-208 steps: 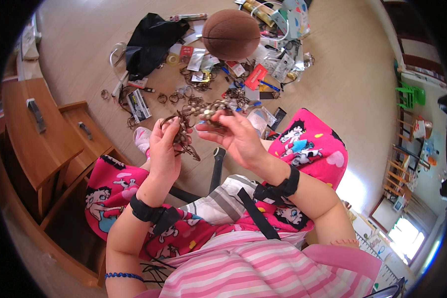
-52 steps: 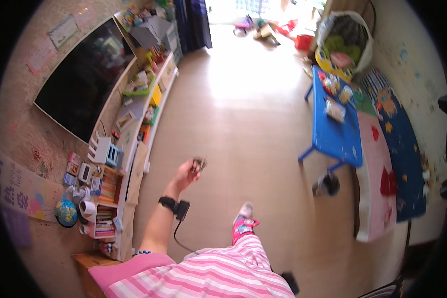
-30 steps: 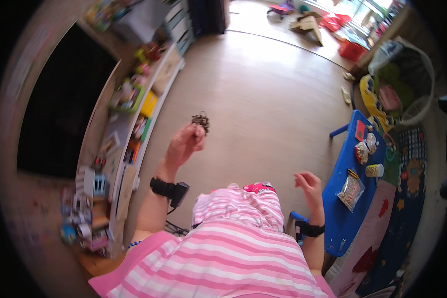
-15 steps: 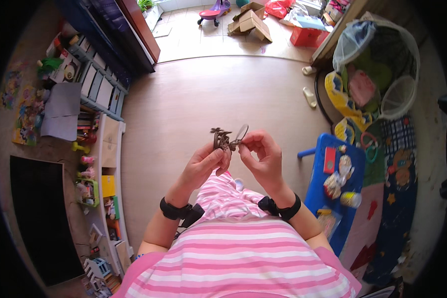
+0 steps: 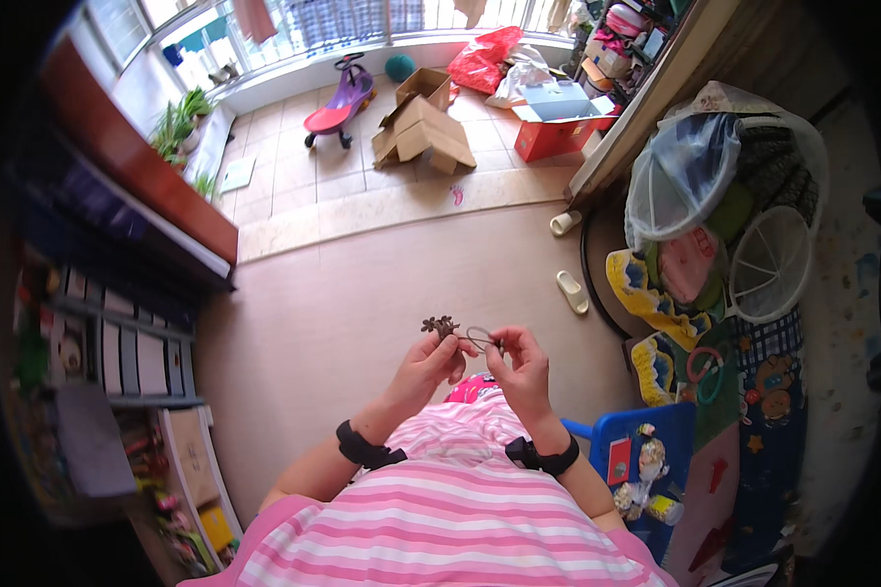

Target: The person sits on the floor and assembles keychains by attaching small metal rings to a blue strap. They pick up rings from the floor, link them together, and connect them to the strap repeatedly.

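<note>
In front of my striped shirt, my left hand [image 5: 428, 364] is closed on a brown hair ornament [image 5: 441, 325] topped with small flower shapes. Its thumb and fingers pinch the lower part and hide some of it. A thin grey-brown loop [image 5: 479, 338] stretches between that ornament and my right hand [image 5: 522, 369], whose thumb and forefinger pinch the loop's far side. Whether the loop is one piece with the ornament, I cannot tell. Both hands are close together, with a small gap between them. A black band [image 5: 362, 447] circles my left wrist, and another [image 5: 545, 454] my right.
At my right stands a small blue table [image 5: 671, 430] holding a red box and bagged items. Pale slippers [image 5: 572, 293] lie on the floor near a mesh basket [image 5: 683, 186]. Ahead, past a sill, are a ride-on toy [image 5: 335, 110] and a cardboard box [image 5: 423, 132]. Shelves [image 5: 147, 362] stand left.
My view has tilted up, so more of the tiled area ahead shows and my hands sit lower in the picture. The loop now lies flatter between my hands; both keep their pinch.
</note>
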A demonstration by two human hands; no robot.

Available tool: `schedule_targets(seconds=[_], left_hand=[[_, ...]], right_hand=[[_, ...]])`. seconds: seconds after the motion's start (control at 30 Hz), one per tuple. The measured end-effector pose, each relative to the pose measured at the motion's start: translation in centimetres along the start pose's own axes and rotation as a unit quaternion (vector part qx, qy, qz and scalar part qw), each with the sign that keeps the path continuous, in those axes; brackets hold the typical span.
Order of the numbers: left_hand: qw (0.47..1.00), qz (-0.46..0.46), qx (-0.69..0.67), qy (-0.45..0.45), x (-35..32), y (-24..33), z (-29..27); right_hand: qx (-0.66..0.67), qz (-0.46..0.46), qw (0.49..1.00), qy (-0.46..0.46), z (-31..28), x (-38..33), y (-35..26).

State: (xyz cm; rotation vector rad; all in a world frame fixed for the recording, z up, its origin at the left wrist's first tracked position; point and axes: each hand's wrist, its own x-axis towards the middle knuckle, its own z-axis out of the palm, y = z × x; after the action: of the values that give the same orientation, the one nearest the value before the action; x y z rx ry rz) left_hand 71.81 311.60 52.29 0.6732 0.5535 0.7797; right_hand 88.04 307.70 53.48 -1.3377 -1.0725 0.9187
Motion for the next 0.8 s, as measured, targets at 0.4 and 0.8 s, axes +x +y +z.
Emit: schedule_targets(seconds=[0.4, 0.8], left_hand=[[0.996, -0.034, 0.080, 0.024, 41.6, 10.9, -5.1], [0.987, -0.148, 0.000, -0.062, 79.8, 22.5, -12.3]], right_hand=[[-0.141, 0.013, 0.981, -0.132, -4.1, 43.8, 5.1], [0.203, 0.171, 0.954, -0.137, -6.8, 83.2, 15.2]])
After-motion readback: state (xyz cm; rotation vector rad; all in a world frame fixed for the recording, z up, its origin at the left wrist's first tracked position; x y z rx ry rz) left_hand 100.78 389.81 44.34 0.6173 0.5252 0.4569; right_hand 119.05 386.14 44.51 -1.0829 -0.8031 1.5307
